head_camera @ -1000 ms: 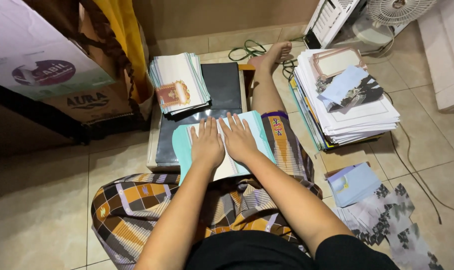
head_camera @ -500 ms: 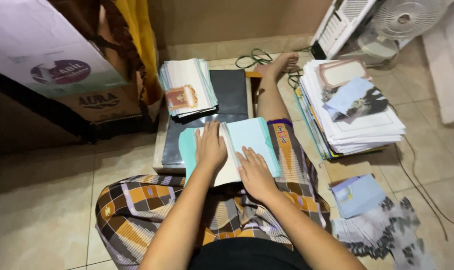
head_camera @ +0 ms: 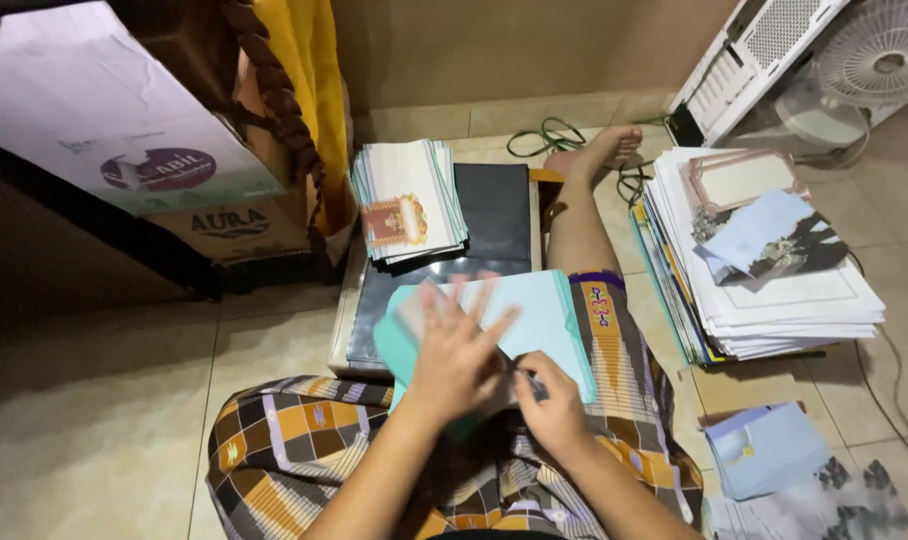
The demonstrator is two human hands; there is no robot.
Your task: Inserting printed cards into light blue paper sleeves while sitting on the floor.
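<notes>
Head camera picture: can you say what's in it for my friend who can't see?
A person sits on a tiled floor, both hands on a light teal folder in their lap: the left hand spread flat and blurred, the right hand at its lower edge. A small card stack lies ahead on a dark board, and a big paper stack sits to the right.

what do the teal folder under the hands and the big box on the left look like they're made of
The teal folder looks like thin matte card or paper: flat, no glare, crisp edges, though thin plastic cannot be ruled out. The left hand is spread on it; the right hand grips its near edge. The box looks like corrugated cardboard: brown sides, creased pale printed face.
</notes>
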